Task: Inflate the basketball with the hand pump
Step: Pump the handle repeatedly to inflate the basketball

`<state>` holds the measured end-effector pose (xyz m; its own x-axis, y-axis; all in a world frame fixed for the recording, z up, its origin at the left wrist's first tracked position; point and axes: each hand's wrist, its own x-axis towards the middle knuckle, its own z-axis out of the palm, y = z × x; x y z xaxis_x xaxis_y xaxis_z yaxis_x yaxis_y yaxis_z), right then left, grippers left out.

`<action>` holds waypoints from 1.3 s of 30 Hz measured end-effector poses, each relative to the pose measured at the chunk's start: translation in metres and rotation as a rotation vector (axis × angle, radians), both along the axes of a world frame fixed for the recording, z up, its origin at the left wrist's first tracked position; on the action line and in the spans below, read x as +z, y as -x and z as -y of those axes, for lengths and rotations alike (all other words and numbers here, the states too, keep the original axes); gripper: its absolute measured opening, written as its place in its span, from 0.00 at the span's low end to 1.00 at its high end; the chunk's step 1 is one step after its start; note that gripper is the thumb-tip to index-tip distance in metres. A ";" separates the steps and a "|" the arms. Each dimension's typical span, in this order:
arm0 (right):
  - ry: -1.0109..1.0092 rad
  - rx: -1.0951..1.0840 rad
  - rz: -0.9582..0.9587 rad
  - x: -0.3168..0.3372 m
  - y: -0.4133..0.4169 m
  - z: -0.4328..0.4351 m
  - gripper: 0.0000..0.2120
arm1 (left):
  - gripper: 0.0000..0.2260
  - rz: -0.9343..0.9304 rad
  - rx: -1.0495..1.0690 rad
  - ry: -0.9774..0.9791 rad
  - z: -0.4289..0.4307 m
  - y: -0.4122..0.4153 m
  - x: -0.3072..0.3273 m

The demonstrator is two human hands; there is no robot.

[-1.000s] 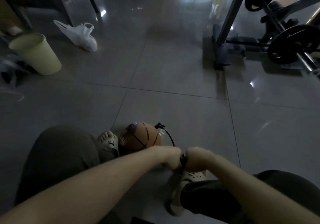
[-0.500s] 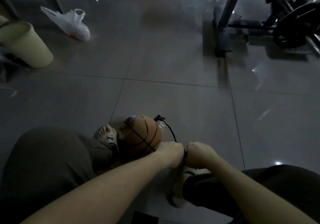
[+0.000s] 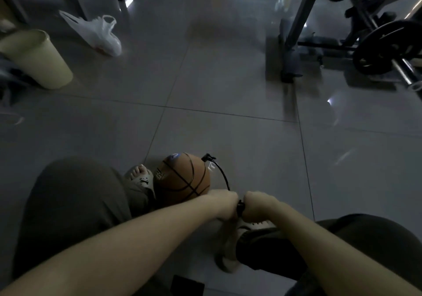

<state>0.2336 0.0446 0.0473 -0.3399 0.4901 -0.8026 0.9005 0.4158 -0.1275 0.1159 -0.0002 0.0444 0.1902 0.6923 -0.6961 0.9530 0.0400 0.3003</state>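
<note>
Left grip, right grip round pump handle

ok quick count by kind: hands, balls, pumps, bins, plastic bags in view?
hands: 2 (left hand, right hand, both gripping the pump)
basketball: 1
hand pump, hose included: 1
bin: 1
plastic bag: 1
Total: 6

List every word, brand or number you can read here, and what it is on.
Nothing is legible.
Pale lettering on the basketball: too blurred to read.
Blue round mark on its top: blurred.
White tag by the pump hose: too small to read.
</note>
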 end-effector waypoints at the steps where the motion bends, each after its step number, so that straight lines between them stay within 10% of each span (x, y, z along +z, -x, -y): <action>1: 0.006 0.012 -0.018 0.016 0.002 -0.006 0.10 | 0.06 0.023 0.006 -0.019 -0.004 0.004 0.015; 8: -0.031 0.007 0.006 0.108 0.016 -0.038 0.03 | 0.09 0.090 0.132 -0.172 -0.030 0.018 0.097; 26: -0.115 -0.003 -0.087 -0.038 -0.007 -0.017 0.08 | 0.06 -0.011 0.103 -0.137 -0.013 -0.005 -0.029; 39: 0.039 -0.007 -0.039 0.096 0.005 -0.051 0.02 | 0.07 0.139 0.111 -0.070 -0.045 0.016 0.081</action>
<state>0.2288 0.0960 0.1435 -0.3680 0.4616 -0.8071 0.8975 0.4031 -0.1786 0.1004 0.0446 0.1249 0.2008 0.7600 -0.6181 0.8932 0.1171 0.4341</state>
